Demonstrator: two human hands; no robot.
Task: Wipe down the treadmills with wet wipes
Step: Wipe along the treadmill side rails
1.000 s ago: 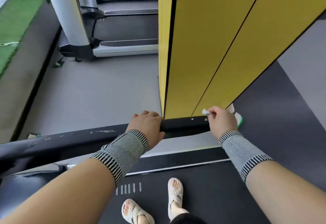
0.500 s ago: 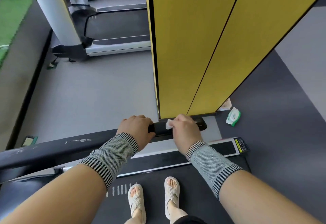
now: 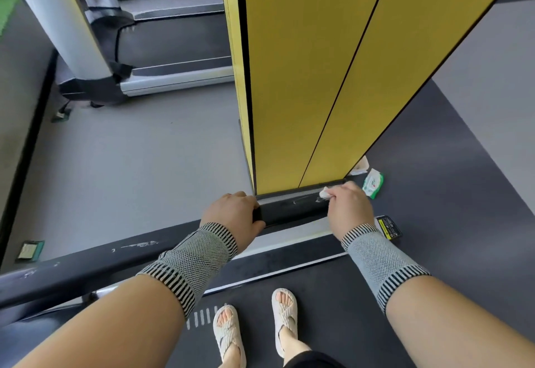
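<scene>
I stand on a treadmill belt (image 3: 333, 295) and look down over its black handrail (image 3: 292, 209), which runs from lower left to its end at the right. My left hand (image 3: 231, 217) grips the rail from above. My right hand (image 3: 350, 207) holds a crumpled white wet wipe (image 3: 325, 193) against the rail's right end. A damp streak shows on the rail between the hands. Both wrists wear grey knitted sleeves with striped cuffs.
A yellow pillar (image 3: 304, 78) rises straight behind the rail. A green and white wipes pack (image 3: 373, 183) lies on the dark floor at the pillar's right foot. Another treadmill (image 3: 139, 49) stands at the upper left on grey floor.
My right hand slid the wipe left along the rail toward my left hand, then back right to the rail's end. The left hand kept its grip.
</scene>
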